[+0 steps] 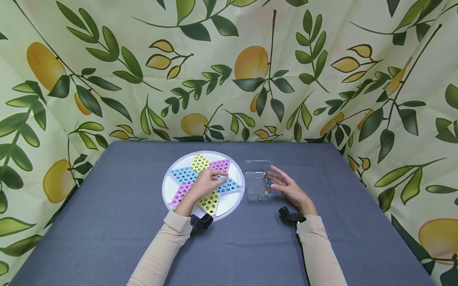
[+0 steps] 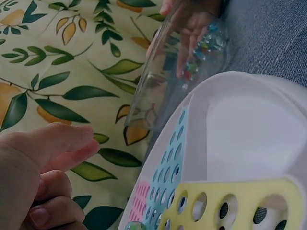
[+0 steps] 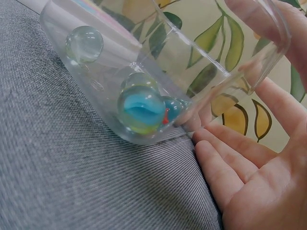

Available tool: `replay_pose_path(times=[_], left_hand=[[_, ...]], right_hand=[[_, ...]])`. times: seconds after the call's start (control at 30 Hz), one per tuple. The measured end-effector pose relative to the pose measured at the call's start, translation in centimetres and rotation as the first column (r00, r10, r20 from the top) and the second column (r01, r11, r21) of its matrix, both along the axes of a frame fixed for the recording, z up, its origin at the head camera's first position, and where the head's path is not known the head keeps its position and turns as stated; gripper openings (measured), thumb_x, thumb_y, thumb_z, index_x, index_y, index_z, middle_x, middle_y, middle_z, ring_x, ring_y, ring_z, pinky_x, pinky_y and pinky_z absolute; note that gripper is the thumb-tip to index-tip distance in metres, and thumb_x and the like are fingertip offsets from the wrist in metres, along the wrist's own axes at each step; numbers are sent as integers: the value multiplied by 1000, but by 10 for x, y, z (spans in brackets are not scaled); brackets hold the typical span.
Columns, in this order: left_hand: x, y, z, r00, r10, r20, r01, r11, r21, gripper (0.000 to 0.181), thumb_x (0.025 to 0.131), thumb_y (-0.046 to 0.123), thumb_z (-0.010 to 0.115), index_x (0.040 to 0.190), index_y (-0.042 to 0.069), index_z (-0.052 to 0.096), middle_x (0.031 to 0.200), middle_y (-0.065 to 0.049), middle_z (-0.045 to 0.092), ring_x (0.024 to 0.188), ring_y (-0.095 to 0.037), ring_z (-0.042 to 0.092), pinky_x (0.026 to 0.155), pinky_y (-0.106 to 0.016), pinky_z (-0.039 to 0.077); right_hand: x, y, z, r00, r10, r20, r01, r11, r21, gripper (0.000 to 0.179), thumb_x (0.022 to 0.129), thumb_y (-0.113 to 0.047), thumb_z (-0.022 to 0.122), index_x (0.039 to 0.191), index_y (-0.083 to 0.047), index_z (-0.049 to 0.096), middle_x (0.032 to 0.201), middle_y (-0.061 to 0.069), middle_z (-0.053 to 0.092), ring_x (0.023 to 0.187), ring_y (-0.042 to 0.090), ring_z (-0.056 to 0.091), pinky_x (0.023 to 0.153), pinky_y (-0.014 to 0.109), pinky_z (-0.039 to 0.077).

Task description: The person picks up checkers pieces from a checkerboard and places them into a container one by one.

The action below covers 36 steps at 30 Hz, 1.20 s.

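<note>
A round white Chinese checkers board [image 1: 234,206] has a star of pink, yellow and blue hole panels. Over its middle hovers my left hand [image 1: 207,183], thumb and forefinger apart, the other fingers loosely bent, nothing visible between them. At the lower edge of the left wrist view, a glass marble [image 2: 136,225] shows on the board. To the board's right stands a clear plastic box [image 1: 257,161] with several coloured marbles [image 1: 266,186] along its right side. My right hand [image 1: 290,193] is at the box's right wall, its fingers extended; the right wrist view shows fingertips against the plastic.
A grey-blue cloth [image 1: 247,246] covers the table. Behind and at both sides hangs a curtain [image 1: 214,91] printed with lemons and leaves. Black straps with camera housings [image 1: 202,221] sit on both wrists. The box stands close beside the board's right rim.
</note>
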<state>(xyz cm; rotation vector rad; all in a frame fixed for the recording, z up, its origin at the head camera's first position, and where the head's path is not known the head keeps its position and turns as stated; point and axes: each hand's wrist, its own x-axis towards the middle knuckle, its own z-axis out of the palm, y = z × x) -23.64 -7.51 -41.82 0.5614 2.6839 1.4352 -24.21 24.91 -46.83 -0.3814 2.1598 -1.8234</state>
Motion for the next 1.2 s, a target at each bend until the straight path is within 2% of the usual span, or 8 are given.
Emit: replay_pose_path(times=[0.17, 0.33, 0.47, 0.67, 0.77, 0.87, 1.07, 1.2], left_hand=[[-1, -6, 0, 999, 26, 21, -26, 1000, -10, 26, 88, 17, 68, 111, 4, 71, 83, -10, 70, 56, 0, 38, 52, -16, 34], [-2, -15, 0, 994, 80, 70, -79, 997, -19, 26, 89, 20, 67, 112, 8, 71, 116, -19, 69, 76, -3, 59, 58, -13, 39], [-3, -20, 0, 993, 106, 58, -103, 994, -45, 25, 90, 22, 67, 111, 11, 72, 111, -17, 70, 72, -6, 58, 56, -14, 37], [-7, -24, -3, 994, 99, 55, -97, 994, -41, 26, 90, 19, 66, 112, 6, 71, 73, -6, 64, 49, -5, 30, 45, -17, 27], [-10, -27, -6, 994, 99, 42, -97, 994, -45, 26, 90, 18, 66, 111, 4, 71, 69, -7, 61, 50, -5, 33, 46, -17, 29], [-12, -31, -8, 992, 119, 40, -117, 992, -49, 25, 89, 19, 67, 110, 5, 72, 89, -11, 70, 51, -5, 34, 48, -18, 30], [-13, -38, -11, 986, 153, 61, -147, 986, -84, 29, 90, 21, 66, 114, 7, 70, 64, 4, 44, 48, -5, 30, 47, -18, 28], [-13, -40, -11, 981, 174, 83, -167, 982, -83, 29, 89, 21, 67, 114, 7, 70, 64, 7, 44, 49, -5, 32, 47, -19, 30]], right_hand=[[0, 0, 0, 1000, 7, -3, -7, 1000, 6, 76, 95, -8, 56, 155, -9, 10, 158, 27, 19, 148, 43, 16, 118, 59, 13], [-1, 1, 0, 1000, 16, -14, -15, 1000, 6, 75, 96, -7, 55, 155, -7, 9, 158, 28, 18, 148, 44, 15, 118, 59, 13], [-1, 1, 0, 1000, 17, -17, -16, 1000, 16, 75, 96, -7, 55, 155, -8, 9, 158, 28, 18, 148, 44, 15, 118, 60, 13], [0, 0, 0, 1000, 10, 3, -10, 1000, 3, 75, 95, -6, 55, 155, -10, 10, 159, 26, 19, 148, 42, 16, 118, 59, 13], [-1, -1, 0, 1000, 13, 6, -13, 1000, -4, 76, 95, -6, 55, 156, -10, 9, 159, 25, 19, 148, 42, 17, 118, 58, 14], [0, -1, 0, 1000, 15, 7, -15, 1000, -4, 76, 95, -6, 55, 156, -11, 9, 159, 25, 19, 148, 42, 17, 118, 58, 14], [0, 0, -1, 1000, 10, 1, -10, 1000, 0, 75, 96, -6, 55, 155, -11, 10, 159, 26, 19, 148, 42, 16, 118, 60, 12], [-1, 0, -1, 1000, 12, -1, -12, 1000, -2, 75, 95, -6, 55, 156, -11, 10, 159, 25, 19, 148, 42, 16, 118, 58, 13]])
